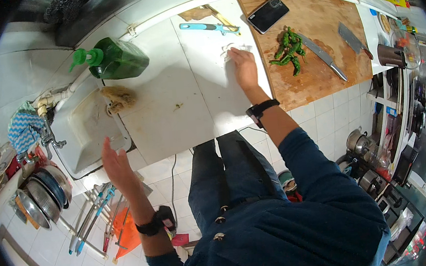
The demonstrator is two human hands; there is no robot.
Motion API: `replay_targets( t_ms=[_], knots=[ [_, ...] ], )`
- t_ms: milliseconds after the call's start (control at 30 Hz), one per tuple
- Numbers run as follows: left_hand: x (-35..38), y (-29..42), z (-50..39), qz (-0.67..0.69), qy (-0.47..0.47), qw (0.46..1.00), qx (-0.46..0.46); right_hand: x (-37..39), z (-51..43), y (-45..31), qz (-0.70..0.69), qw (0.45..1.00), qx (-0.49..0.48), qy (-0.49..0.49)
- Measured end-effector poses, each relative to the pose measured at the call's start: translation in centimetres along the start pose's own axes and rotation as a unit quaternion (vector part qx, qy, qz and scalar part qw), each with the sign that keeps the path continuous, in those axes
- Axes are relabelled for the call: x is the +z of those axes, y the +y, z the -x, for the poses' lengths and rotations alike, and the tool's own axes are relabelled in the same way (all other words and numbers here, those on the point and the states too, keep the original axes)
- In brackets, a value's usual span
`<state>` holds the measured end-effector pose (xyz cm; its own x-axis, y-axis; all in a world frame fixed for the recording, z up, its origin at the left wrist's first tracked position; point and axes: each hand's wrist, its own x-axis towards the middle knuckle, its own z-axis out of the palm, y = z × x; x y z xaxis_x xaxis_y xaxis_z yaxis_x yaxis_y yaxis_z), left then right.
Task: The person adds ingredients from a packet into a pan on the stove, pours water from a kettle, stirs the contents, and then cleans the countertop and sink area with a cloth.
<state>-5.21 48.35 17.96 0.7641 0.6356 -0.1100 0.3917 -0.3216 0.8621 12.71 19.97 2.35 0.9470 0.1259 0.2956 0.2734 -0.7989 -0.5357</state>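
Observation:
On the white tiled counter (pixel 166 126), my right hand (pixel 245 68) has its fingertips on a crumpled white tissue (pixel 225 48), just left of a wooden cutting board (pixel 320 92). My left hand (pixel 118 167) is empty, thumb apart from the fingers, above the front rim of the sink (pixel 82 134). Green chili peppers (pixel 289 50) are heaped on the board. Beside them lie a long kitchen knife (pixel 319 53) and a cleaver (pixel 351 38). A black smartphone (pixel 268 14) rests at the board's back left corner. Behind the tissue is a blue-handled peeler (pixel 208 27).
A green pump bottle (pixel 119 59) stands behind the sink. At the sink's right rim sits a tan scrubber (pixel 119 97). Faucets (pixel 48 137) and a patterned cloth (pixel 25 126) are at left. Metal basins (pixel 42 199) hang below them. A dark cup (pixel 391 56) stands right of the board.

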Motion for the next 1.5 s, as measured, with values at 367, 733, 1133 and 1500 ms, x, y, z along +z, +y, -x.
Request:
replay_targets(
  t_ms=[367,733,1133,1500],
  knots=[
    [0.1,-3.0,7.5,0.125,-0.056,0.984,-0.113,-0.3,4.8,0.7,-0.063,0.998,0.004,0.021],
    [0.7,-4.0,6.5,0.13,-0.22,0.965,-0.054,-3.3,13.5,-2.6,-0.003,0.986,0.117,-0.115],
    [-8.6,-9.8,5.5,0.107,-0.223,0.967,-0.065,2.5,19.0,-7.3,0.031,0.97,0.233,0.059],
    [-11.9,-13.6,4.5,0.135,-0.213,0.966,-0.061,3.9,13.8,-11.2,-0.43,0.806,0.39,0.118]
  ],
)
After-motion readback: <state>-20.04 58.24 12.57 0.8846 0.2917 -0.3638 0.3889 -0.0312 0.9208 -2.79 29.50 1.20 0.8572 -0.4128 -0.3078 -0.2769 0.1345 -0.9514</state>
